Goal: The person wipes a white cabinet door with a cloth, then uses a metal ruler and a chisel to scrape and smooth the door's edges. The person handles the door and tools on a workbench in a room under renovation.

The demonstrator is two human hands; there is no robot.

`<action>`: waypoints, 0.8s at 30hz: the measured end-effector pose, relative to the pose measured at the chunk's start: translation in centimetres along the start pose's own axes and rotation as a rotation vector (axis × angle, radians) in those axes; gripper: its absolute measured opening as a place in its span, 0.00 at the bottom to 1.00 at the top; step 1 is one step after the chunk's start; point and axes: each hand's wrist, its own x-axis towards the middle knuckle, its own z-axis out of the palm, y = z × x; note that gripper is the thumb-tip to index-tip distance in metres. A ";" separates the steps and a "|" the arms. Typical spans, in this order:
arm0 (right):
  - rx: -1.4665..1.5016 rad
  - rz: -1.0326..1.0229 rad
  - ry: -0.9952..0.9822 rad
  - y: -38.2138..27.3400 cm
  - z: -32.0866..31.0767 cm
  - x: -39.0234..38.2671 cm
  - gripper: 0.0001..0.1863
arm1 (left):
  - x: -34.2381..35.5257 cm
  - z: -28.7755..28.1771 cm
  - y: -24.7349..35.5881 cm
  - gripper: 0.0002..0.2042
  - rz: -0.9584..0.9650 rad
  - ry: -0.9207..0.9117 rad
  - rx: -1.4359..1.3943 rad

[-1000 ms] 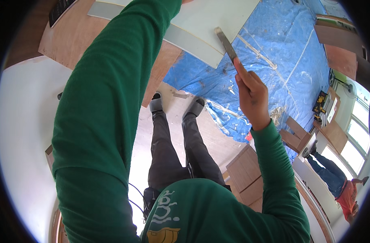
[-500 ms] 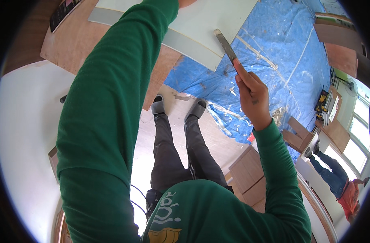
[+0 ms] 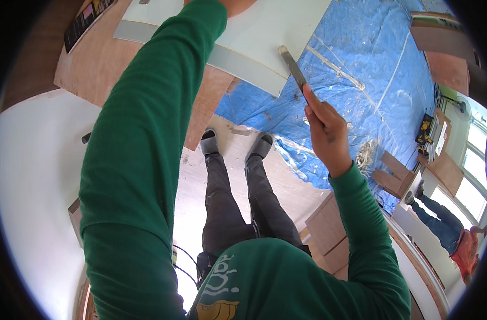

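Note:
My right hand (image 3: 329, 133) is closed around a flat, dark grey metal file (image 3: 293, 66), its index finger stretched along it. The pale tip of the file is over the near right part of a white board (image 3: 264, 37), close to its edge. My left hand (image 3: 238, 6) is at the top edge of the picture, over the same board. Only the back of that hand and the wrist show; its fingers are cut off from view. A light grey strip (image 3: 243, 66) runs along the board's near side.
Under the white board lies a brown plywood sheet (image 3: 107, 64) with a phone (image 3: 86, 24) at its far left. A blue tarp (image 3: 355, 64) covers the floor to the right. Wooden boxes (image 3: 395, 176) stand beyond it, and a person in an orange top (image 3: 465, 250) is at the far right.
The file and my right hand have shifted slightly down and left. A little more of my left hand shows at the top, and the view has tilted slightly.

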 end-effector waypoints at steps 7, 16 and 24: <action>-0.017 -0.012 0.009 0.2 0.0 -0.8 0.25 | 0.2 0.5 -0.3 0.31 0.015 -0.009 -0.005; -0.037 0.050 -0.016 -0.6 -0.1 -1.8 0.25 | 0.3 1.2 -0.4 0.31 0.025 0.013 0.003; 0.034 -0.004 0.109 0.8 -0.2 4.0 0.26 | 0.4 0.8 -0.1 0.31 0.038 0.015 -0.001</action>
